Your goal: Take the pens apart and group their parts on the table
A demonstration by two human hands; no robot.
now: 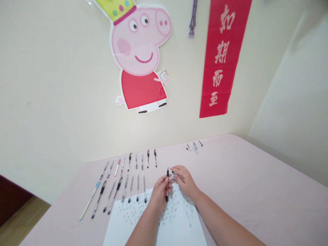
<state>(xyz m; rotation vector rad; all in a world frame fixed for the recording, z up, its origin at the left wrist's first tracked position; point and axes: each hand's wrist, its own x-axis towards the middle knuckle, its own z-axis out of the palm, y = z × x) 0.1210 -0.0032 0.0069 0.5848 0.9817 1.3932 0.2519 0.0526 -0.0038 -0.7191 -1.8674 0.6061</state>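
My left hand [162, 191] grips a black gel pen [167, 184] nearly upright, with its uncapped tip pointing away from me. Just to the right, my right hand [185, 181] has its fingers closed around a small pen cap [174, 173], dark at one end and clear along its side. Cap and pen tip are apart. Beneath both hands lies a white sheet of paper [115, 222] covered in small handwritten marks; my forearms hide part of it.
Several pens stand in two rows on the pink tabletop [256, 191], including a pale one with a blue end [89, 201] and a black-capped one [115, 194]. Farther back lie loose pen parts [194, 147]. The wall behind carries a pig cutout [140, 89] and a red banner [220, 68].
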